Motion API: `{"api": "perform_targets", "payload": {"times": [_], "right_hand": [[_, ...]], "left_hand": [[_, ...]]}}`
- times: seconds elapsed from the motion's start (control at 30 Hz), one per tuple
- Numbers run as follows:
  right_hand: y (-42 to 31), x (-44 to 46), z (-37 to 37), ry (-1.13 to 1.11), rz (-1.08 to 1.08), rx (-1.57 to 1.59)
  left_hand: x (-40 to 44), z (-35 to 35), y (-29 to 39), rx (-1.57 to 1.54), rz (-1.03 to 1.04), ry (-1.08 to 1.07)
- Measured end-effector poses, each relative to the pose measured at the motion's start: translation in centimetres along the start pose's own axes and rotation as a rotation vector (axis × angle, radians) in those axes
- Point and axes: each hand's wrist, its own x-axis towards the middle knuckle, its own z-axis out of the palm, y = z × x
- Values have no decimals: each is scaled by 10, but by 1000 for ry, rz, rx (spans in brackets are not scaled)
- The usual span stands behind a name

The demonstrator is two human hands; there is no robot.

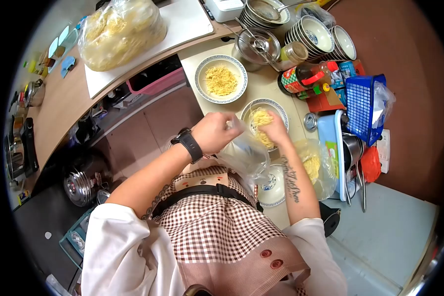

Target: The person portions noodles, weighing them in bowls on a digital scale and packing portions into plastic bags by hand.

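Observation:
My left hand (213,132), with a black watch on the wrist, is closed on the top of a clear plastic bag (245,155). My right hand (276,129) grips a clump of thin yellow noodles (261,119) over a patterned bowl (267,102). Some strands hang down into that bowl. Beyond it, another bowl (200,67) holds a heap of noodles (221,81). Closer to my body is a third bowl (272,185), partly covered by the plastic bag. Beside my right forearm lies a clear bag of noodles (312,165).
Stacked bowls (313,35) and a metal pot (256,47) stand at the back of the counter. Sauce bottles (301,79), a blue basket (365,106) and a light-blue tray (330,133) line the right. A large noodle bag (121,37) rests on a white board (190,22).

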Motion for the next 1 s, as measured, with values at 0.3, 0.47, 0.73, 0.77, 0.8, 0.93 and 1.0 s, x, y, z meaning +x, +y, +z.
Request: {"api": "perform_targets", "payload": {"times": [0.3,0.47,0.73,0.77,0.8,0.93,1.0], "right_hand": [[-79,-111,-109,-445,-99,670],[-41,-136,-35,-155,266,857],[-26,-93,13,340,273,1503],[-37,-100,10,396,268,1283],[-49,-113,7,449,266,1059],[-58,-138,-23,538,36,-155],[-69,-130,-24,750,-40,-545]], "left_hand": [[16,32,42,-119,63,44],[10,67,69,-119,414,46],[37,92,23,-20,328,68],[49,89,15,-46,277,142],[59,80,19,-177,157,110],[84,60,13,-318,22,136],[88,53,14,-290,25,133]]}}
